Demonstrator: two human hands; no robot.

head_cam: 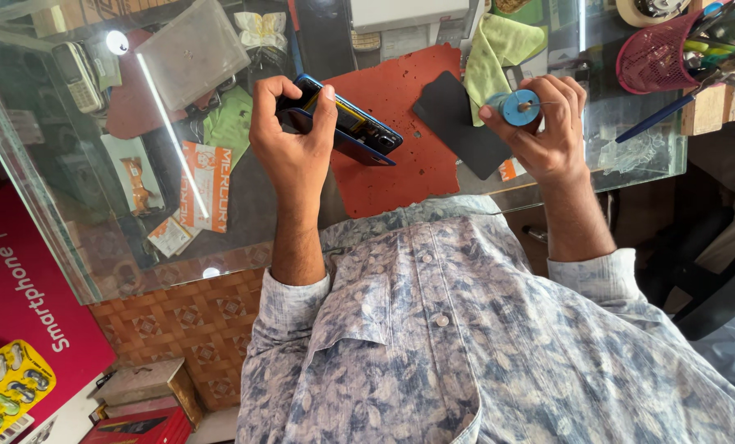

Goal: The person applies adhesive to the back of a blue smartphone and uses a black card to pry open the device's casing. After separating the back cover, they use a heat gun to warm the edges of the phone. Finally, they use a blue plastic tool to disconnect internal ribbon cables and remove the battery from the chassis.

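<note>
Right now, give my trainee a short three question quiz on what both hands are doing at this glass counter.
1. True or false: the left hand holds an opened blue phone above the red mat.
2. What does the right hand pinch? A) a blue spool B) a black pad C) a green cloth
3. Fill in: the pink mesh basket holds ____.

Key: 1 true; 2 A; 3 tools

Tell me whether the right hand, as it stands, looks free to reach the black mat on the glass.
Probably not at once: the right hand holds a blue spool, though the black mat lies uncovered right beside it.
</note>
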